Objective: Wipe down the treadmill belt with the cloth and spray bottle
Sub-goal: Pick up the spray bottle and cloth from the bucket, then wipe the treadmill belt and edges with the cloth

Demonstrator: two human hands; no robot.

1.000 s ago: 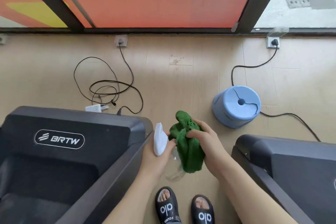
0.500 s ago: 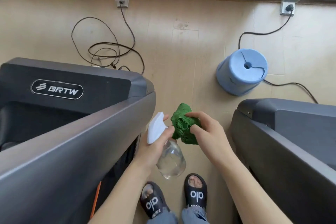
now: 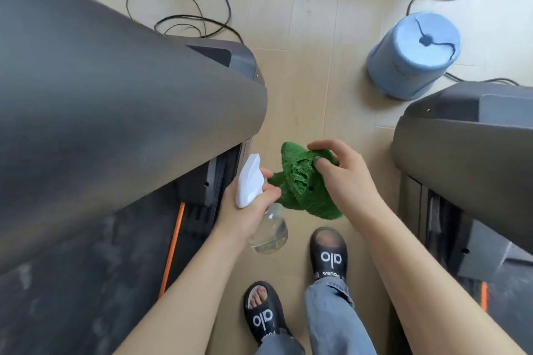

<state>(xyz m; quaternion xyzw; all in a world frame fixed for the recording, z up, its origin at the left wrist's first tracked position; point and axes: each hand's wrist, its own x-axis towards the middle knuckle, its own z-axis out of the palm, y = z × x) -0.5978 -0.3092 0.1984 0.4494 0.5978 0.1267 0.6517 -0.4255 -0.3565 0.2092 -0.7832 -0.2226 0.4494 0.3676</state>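
The green cloth hangs bunched in the air between the two hands, above the wooden floor in the aisle between two treadmills. The right hand grips its upper edge, fingers curled over the top and the thumb pressed into the knit. The left hand holds the spray bottle just beside the cloth: its fingers wrap the neck under the white trigger head, and the fingertips touch the cloth's left corner. The clear round body of the bottle hangs below the hand, with a little liquid at the bottom.

To the left, the dark grey handrail of the near treadmill crosses the view, and under it lies the black treadmill belt, dusty and smeared, with an orange stripe along its edge. A second treadmill stands to the right.

Below the hands, two black slides carry white lettering: the right slide reads "alo" with a smaller word beneath that looks like "FOUEA"; the left slide also reads "alo". Blue jeans cover the right leg.

Farther off, an upturned blue bucket sits on the floor with a black cable across it, and more black cables loop near the wall.
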